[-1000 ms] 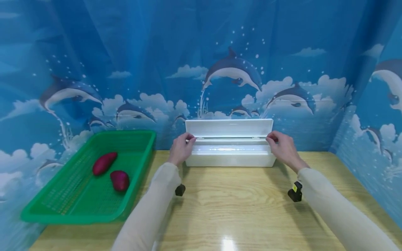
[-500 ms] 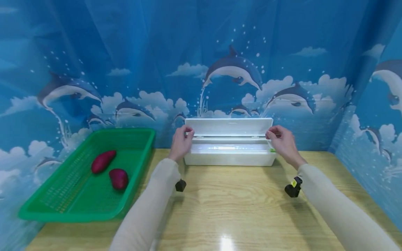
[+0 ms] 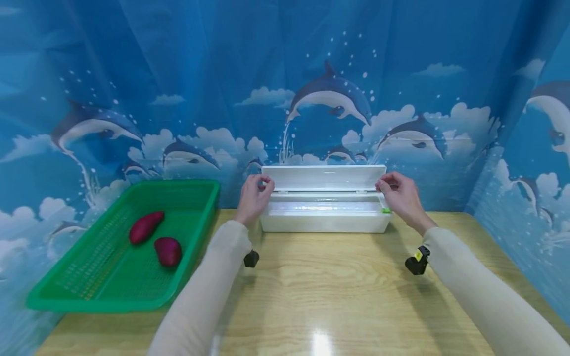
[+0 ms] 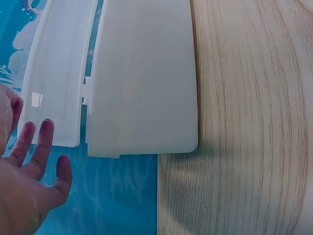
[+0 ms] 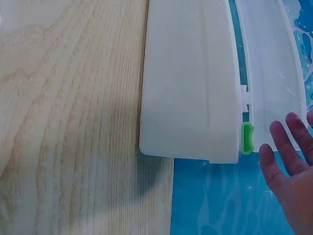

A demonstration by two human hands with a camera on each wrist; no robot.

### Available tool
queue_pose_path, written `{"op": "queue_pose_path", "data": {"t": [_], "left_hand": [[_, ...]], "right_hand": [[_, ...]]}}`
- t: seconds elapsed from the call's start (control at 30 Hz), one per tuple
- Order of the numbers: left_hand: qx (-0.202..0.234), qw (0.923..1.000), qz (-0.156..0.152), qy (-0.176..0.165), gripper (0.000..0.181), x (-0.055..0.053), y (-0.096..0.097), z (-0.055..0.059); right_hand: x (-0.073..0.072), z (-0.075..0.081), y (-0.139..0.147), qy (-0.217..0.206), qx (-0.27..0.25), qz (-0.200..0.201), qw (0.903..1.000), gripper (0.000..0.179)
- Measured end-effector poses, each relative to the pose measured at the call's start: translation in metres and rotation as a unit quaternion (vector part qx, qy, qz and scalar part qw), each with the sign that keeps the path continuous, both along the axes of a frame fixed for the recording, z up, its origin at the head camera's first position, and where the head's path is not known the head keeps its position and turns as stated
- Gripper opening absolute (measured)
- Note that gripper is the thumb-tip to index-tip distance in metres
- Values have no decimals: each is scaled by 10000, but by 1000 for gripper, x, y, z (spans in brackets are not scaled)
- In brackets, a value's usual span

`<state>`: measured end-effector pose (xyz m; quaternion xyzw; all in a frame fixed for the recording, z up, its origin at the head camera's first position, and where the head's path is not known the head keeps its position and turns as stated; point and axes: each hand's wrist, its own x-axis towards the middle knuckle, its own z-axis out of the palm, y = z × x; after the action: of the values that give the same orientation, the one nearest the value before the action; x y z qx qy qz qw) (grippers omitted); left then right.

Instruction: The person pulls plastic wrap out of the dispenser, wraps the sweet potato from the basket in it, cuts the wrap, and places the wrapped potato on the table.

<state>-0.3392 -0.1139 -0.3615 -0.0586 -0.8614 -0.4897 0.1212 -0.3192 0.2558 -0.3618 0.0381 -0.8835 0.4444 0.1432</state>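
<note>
A long white cling film dispenser (image 3: 325,223) stands at the table's back edge, its hinged lid (image 3: 324,178) raised. Shiny clear film (image 3: 320,206) shows inside, and a green cutter slider (image 3: 385,210) sits at the right end. My left hand (image 3: 253,201) is at the dispenser's left end, thumb and forefinger pinching the edge of the nearly invisible film. At the right end, my right hand (image 3: 403,201) pinches the film's other corner. Both wrist views show the remaining fingers (image 4: 43,142) spread loosely beside the lid; the pinch points are largely cut off there.
On the left a green plastic basket (image 3: 189,277) holds two purple sweet potatoes (image 3: 146,227). A blue dolphin-print curtain (image 3: 249,59) hangs right behind the dispenser and along the right side. The wooden table (image 3: 329,287) extends in front.
Both hands have risen a little from the dispenser, keeping their pinch on the film. The green slider at the right end has come into sight.
</note>
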Motion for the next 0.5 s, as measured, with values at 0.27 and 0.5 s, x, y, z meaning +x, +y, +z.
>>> {"op": "queue_pose_path", "data": {"t": [0.27, 0.5], "left_hand": [[-52, 9997, -22, 232, 16, -2, 1, 3], [-133, 9993, -71, 340, 15, -1, 2, 10]], "right_hand": [[0, 4, 0, 6, 62, 64, 10000, 33], [4, 14, -1, 76, 71, 83, 9999, 33]]}}
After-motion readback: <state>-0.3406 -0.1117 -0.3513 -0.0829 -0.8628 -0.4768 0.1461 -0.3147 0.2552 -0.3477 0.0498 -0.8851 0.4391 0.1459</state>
